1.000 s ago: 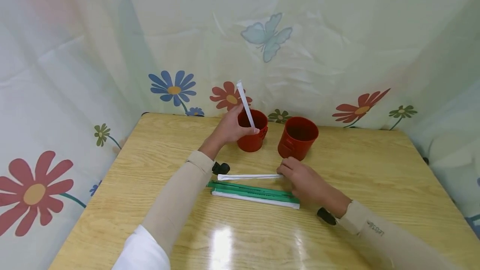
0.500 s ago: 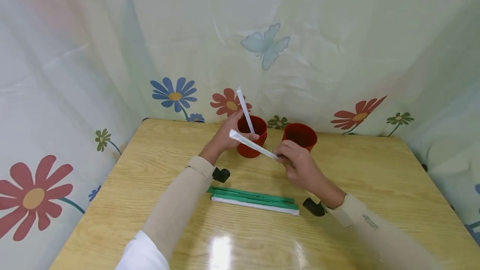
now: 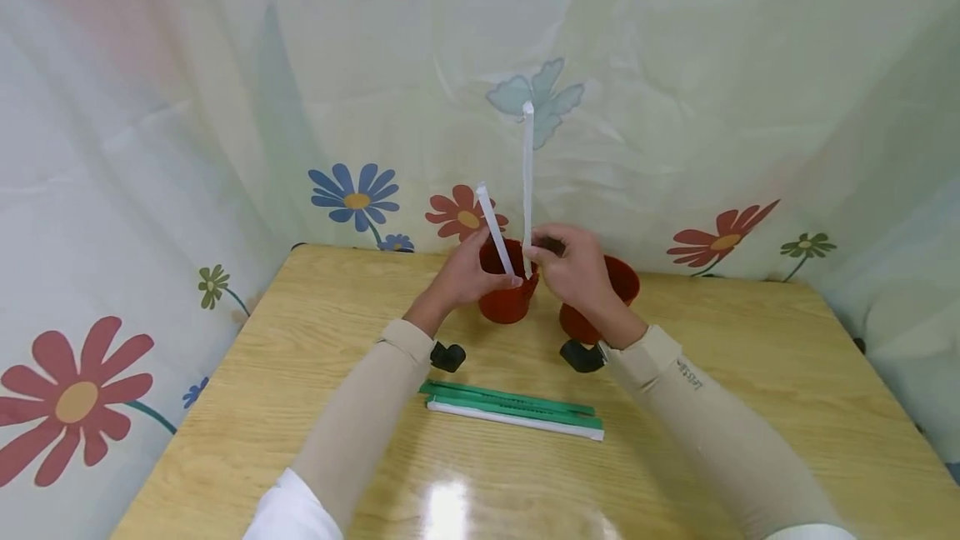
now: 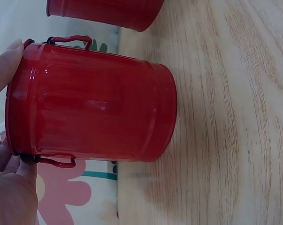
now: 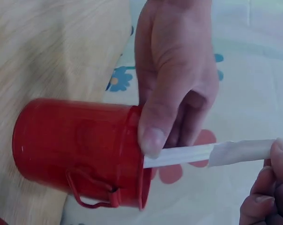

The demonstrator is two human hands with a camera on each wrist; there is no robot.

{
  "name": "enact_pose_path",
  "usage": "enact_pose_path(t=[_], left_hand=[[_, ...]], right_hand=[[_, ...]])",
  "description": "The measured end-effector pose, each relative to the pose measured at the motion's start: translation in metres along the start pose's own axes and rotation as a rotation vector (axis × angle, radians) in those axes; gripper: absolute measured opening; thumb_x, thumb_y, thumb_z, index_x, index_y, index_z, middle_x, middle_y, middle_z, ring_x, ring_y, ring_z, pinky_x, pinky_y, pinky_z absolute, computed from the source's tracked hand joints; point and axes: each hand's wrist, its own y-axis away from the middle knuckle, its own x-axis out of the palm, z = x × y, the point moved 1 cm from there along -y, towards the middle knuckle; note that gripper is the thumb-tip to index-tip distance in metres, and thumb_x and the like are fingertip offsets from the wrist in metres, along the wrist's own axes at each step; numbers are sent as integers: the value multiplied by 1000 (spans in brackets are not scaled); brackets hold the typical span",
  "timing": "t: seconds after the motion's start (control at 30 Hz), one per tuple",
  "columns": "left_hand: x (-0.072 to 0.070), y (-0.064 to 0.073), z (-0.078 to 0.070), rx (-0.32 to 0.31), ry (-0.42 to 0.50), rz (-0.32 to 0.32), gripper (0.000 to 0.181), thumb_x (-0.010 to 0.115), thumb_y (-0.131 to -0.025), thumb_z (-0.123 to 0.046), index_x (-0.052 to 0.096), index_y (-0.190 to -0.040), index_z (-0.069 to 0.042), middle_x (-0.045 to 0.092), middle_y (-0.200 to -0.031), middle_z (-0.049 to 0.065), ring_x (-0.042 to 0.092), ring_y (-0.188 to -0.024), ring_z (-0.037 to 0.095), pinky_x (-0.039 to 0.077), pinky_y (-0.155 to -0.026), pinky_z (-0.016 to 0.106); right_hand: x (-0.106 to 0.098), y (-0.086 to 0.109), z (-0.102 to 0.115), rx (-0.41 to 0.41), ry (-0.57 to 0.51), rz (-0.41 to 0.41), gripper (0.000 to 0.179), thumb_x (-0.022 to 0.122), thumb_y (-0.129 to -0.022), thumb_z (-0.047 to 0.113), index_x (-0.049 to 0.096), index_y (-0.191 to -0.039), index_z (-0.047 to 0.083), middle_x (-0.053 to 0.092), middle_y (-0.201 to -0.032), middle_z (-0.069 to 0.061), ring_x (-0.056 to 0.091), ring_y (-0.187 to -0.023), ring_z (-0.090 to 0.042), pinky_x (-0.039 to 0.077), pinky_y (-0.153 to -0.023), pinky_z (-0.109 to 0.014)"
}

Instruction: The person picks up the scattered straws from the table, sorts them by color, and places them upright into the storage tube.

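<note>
My left hand (image 3: 465, 273) grips the left small red bucket (image 3: 504, 307) by its rim, thumb on one side and fingers on the other. One white paper-wrapped straw (image 3: 492, 223) leans in that bucket, its lower end hidden. My right hand (image 3: 573, 269) pinches another white paper-wrapped straw (image 3: 528, 165) near its lower end, upright at the bucket's right rim. In the left wrist view the bucket (image 4: 94, 103) stands on the table with handles on its sides. In the right wrist view, my left thumb (image 5: 155, 136) lies over the rim beside the leaning straw.
A second red bucket (image 3: 624, 277) stands just right, partly behind my right hand. Several green wrapped strips (image 3: 517, 400) and a white one (image 3: 517, 422) lie together on the wooden table (image 3: 337, 298). A flowered cloth (image 3: 420, 65) hangs behind the table's far edge.
My right hand has lifted its straw off the table, carried it forward and left to the left bucket and turned it upright. My left hand keeps its grip on the rim.
</note>
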Motion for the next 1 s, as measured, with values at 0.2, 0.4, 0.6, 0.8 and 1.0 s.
enact_pose_path(t=[0.2, 0.4, 0.6, 0.8, 1.0], left_hand=[[-3, 0, -1, 15, -4, -25, 80, 87, -85, -27, 44, -152, -19, 58, -145, 12, 57, -132, 29, 49, -114, 56], [-3, -1, -2, 8, -5, -3, 78, 87, -86, -28, 44, -151, -24, 56, -146, 7, 54, -137, 36, 44, -118, 59], [-2, -1, -3, -1, -1, 1, 78, 86, -87, -27, 43, -152, -23, 55, -149, 9, 54, -137, 35, 45, -118, 57], [-2, -3, -2, 11, -2, 1, 83, 86, -86, -27, 41, -156, -18, 54, -149, 6, 55, -137, 31, 45, -118, 57], [-1, -1, -2, 8, -7, -3, 85, 87, -86, -27, 40, -156, -18, 53, -152, 5, 52, -139, 31, 44, -118, 58]], right_hand=[[15, -18, -7, 59, 10, 62, 9, 69, -96, 2, 78, -98, 0, 74, -88, -18, 61, -79, -29, 52, -71, -33], [23, -23, -15, 78, 53, 107, 10, 69, -95, 2, 78, -96, -1, 76, -89, -17, 65, -80, -29, 54, -70, -33], [24, -25, -19, 107, 96, 136, 11, 69, -96, 5, 79, -100, 1, 78, -96, -16, 67, -84, -29, 55, -70, -33], [25, -25, -21, 125, 114, 158, 11, 71, -95, 6, 79, -100, 0, 79, -97, -17, 68, -82, -29, 54, -65, -28], [28, -24, -25, 125, 119, 172, 12, 72, -94, 4, 79, -101, -3, 79, -97, -20, 66, -78, -29, 53, -59, -27]])
